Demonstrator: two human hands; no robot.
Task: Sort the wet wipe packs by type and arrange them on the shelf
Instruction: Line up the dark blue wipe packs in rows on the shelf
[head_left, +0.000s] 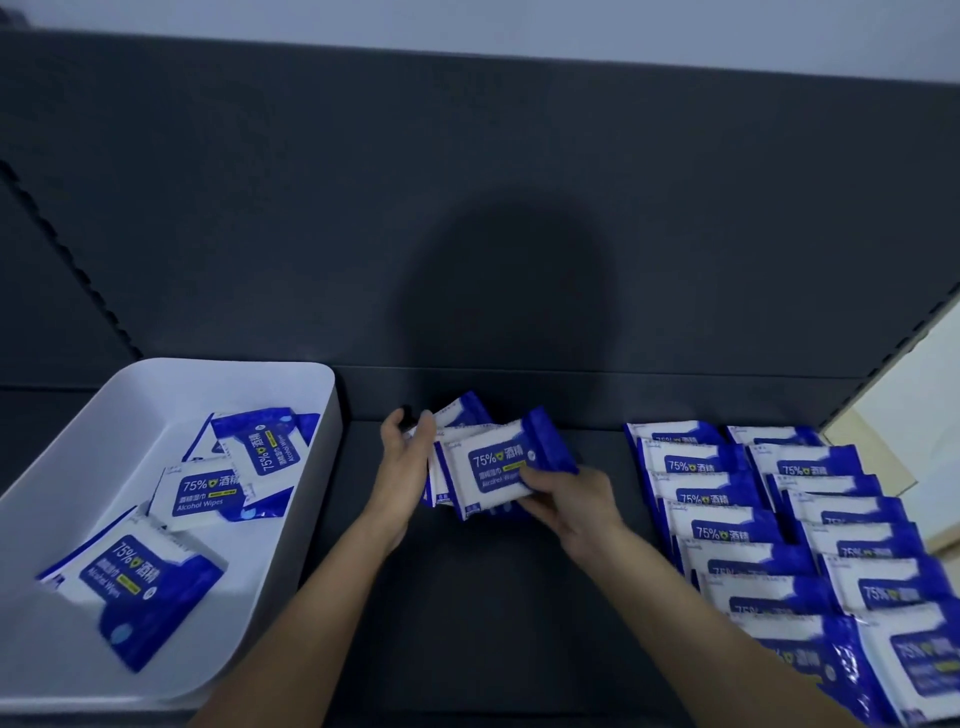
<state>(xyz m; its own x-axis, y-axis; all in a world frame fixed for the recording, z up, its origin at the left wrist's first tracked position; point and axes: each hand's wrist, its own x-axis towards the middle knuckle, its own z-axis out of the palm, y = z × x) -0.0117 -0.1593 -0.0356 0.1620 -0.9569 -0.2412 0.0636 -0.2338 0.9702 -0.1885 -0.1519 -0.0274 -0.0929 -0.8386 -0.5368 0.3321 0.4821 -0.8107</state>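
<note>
Head view shows a small fanned bunch of wet wipe packs (491, 467) held between both hands above the dark shelf (493, 597). The left hand (402, 462) curls its fingers round the bunch's left edge. The right hand (569, 501) pinches the lower right corner of the front pack, so both hands are closed on the bunch.

The front pack's long axis runs from hand to hand, tilted a little upward toward the right hand. Two overlapping rows of laid-out packs (727, 525) lie off to the right of the right hand, with bare shelf between. A white bin (322, 415) sits just left of the left hand, with a few loose packs (200, 499) inside it.

The right hand is nearer to the rows, so it looks the likelier one to carry a pack across, probably to the bare shelf beside them.

Every readable face is blue and white with "75%", a small shield mark, "酒精", "酒精湿巾" and "Alcohol Wipes". The small script in the upper corner of each pack is too fine to read, and no second type can be told apart.
</note>
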